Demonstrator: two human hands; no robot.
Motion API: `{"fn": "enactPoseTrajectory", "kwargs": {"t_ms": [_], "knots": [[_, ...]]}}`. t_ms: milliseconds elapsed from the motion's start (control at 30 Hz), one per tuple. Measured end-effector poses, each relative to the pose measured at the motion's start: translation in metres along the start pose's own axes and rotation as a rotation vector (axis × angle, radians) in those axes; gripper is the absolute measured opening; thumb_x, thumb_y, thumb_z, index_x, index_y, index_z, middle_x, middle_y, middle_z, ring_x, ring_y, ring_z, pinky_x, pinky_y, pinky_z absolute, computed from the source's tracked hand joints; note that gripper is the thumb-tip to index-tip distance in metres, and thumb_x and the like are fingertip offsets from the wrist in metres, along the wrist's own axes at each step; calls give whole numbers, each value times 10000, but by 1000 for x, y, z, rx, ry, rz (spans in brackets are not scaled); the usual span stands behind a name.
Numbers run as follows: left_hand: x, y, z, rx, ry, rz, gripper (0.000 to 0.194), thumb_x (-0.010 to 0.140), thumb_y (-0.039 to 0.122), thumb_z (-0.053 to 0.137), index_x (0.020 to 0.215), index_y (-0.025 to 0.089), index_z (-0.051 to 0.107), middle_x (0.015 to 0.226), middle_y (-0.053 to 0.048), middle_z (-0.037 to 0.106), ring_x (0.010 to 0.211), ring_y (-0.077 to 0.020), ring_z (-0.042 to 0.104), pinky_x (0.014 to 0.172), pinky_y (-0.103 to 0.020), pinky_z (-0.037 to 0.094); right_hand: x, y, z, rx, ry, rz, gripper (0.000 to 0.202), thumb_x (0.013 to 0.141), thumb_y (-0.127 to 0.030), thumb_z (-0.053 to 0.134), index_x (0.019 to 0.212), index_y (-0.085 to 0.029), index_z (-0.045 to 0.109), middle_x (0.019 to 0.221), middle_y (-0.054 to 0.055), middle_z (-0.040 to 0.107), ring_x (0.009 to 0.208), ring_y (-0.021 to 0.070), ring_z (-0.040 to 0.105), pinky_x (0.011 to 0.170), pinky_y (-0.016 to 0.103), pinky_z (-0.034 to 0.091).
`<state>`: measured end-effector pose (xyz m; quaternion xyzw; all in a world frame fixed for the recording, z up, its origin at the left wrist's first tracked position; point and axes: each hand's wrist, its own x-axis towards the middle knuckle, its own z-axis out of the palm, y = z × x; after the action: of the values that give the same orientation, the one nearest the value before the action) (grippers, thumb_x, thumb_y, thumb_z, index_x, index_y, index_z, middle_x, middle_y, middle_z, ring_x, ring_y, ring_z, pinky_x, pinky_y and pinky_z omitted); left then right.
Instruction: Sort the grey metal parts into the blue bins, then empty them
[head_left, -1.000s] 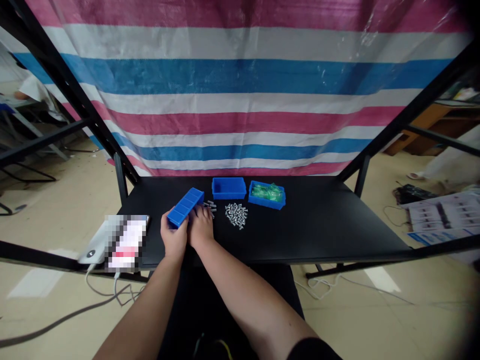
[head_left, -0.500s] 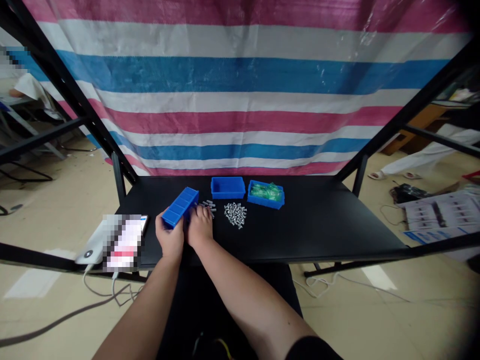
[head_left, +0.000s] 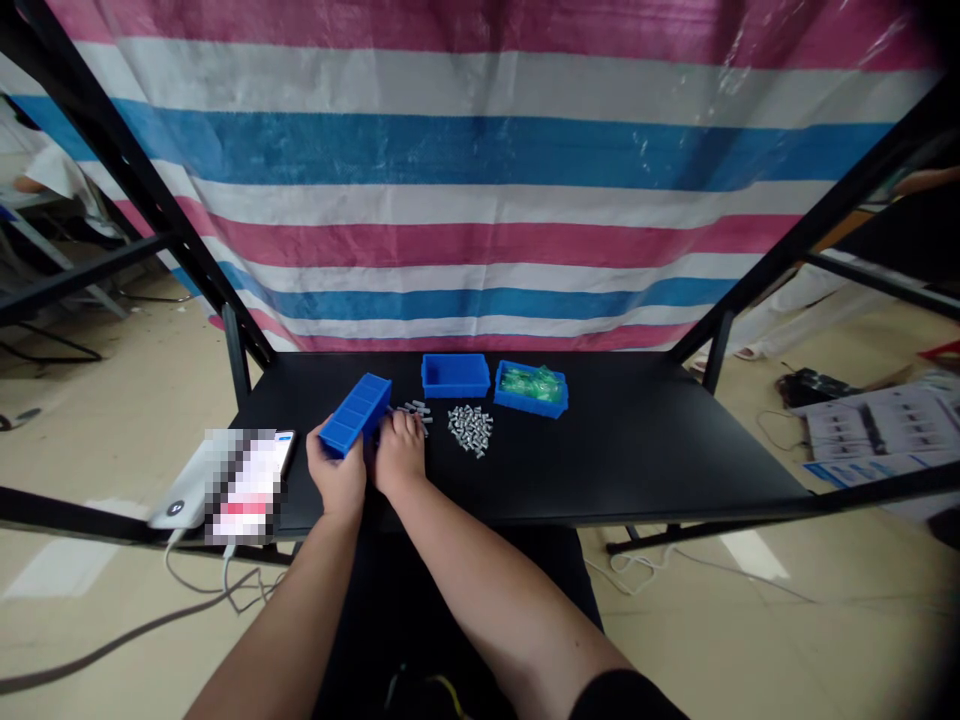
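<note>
One tilted blue bin point(head_left: 356, 414), gripped at its near end by the left hand point(head_left: 339, 484) above the black table point(head_left: 600, 450), looks light, stiff, best held by its walls; whether the right hand point(head_left: 400, 456) alongside clasps anything, nobody can tell.

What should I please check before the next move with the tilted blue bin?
1) Left hand has a grip on the tilted blue bin: ok, around its near end.
2) Contents of that bin known: cannot tell; its inside is turned out of view.
3) Right hand free of small parts: cannot tell; its fingertips are hidden.
4) Pile of metal fasteners apart from both hands: ok, it lies to the right of the right hand.
5) Bin with green packets upright: ok, it stands on the black table.
</note>
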<state>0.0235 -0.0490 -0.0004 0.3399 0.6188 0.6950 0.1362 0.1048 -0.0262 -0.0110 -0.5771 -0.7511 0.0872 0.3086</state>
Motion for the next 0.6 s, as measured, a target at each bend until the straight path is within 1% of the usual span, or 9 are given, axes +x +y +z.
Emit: {"fn": "enactPoseTrajectory", "kwargs": {"t_ms": [67,167,233,333,433,600], "knots": [[0,-1,1,1,10,-8,485,710,292,768,1154,165,621,1056,-75,703,978,-219,681,946,-378,545,0,0,0,-4,-6,0,281,961,-355,568,1167,-184,654,1357,140,585,1359,306,456,1256,456,215],[0,-2,1,-12,7,-19,490,717,290,766,1166,165,614,1061,-81,702,981,-225,682,954,-392,544,0,1,2,2,-23,-13,329,968,-365,558,1224,-173,636,1521,140,485,1478,318,337,1263,475,198],[0,-2,1,-11,2,-20,488,717,287,767,1164,165,612,1071,-84,701,990,-230,682,963,-398,541,0,1,3,15,-38,-26,348,977,-371,546,1238,-157,628,1542,140,481,1514,314,287,1272,489,172],[0,0,0,14,-1,-11,476,718,282,764,1154,165,614,1078,-85,698,993,-232,680,962,-399,542,1,1,5,30,-48,-21,333,974,-349,545,1226,-149,634,1499,139,541,1501,305,317,1278,495,153],[2,0,-1,25,9,-16,465,730,290,749,1155,165,610,1069,-79,694,992,-229,678,966,-398,539,1,1,5,32,-25,-8,315,950,-325,570,1206,-158,646,1479,135,561,1466,309,363,1275,498,155],[5,-6,-1,15,79,-12,449,767,318,716,1170,176,581,1083,-63,670,1024,-218,656,1001,-391,517,0,-1,3,47,2,-7,297,926,-309,590,1187,-182,654,1444,132,585,1425,307,397,1271,521,151]]}}
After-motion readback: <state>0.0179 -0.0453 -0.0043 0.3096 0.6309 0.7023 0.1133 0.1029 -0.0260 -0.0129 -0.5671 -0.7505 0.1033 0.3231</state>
